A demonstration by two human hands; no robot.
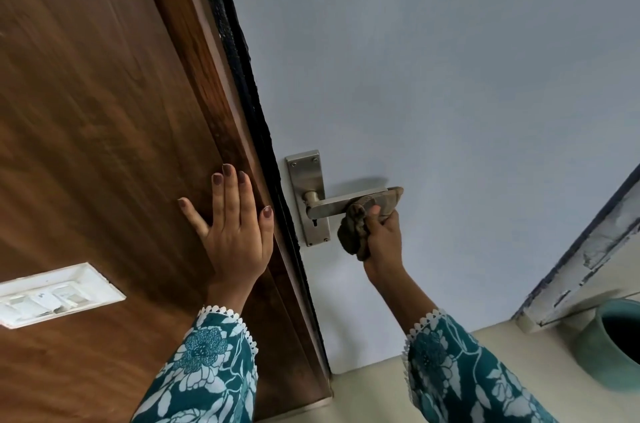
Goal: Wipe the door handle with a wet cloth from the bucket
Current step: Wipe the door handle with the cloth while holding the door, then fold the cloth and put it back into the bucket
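Brushed metal marks the handle (341,204), a lever on a long backplate (306,195) screwed to the pale blue door (433,76). The lever's outer end is hidden under a brown cloth (360,225), which is bunched over it and hangs in a wad just below. The right hand (382,239) is closed around the cloth from beneath the handle, thumb pressed on the fabric; its other fingers are out of sight behind the cloth and lever. Whether the cloth is wet cannot be made out.

Left of the handle, past the dark door edge, the left hand (235,221) lies flat and open on the brown wood panel (104,111), fingers spread, holding nothing. Further left and lower on that panel sits a white switch plate (52,294), blurred and cut by the frame edge.

Below and right of the handle, a teal bucket (602,343) stands on the floor, half cut off; its inside is dark and its contents cannot be seen. Both floral sleeves (460,374) run out of the frame bottom.
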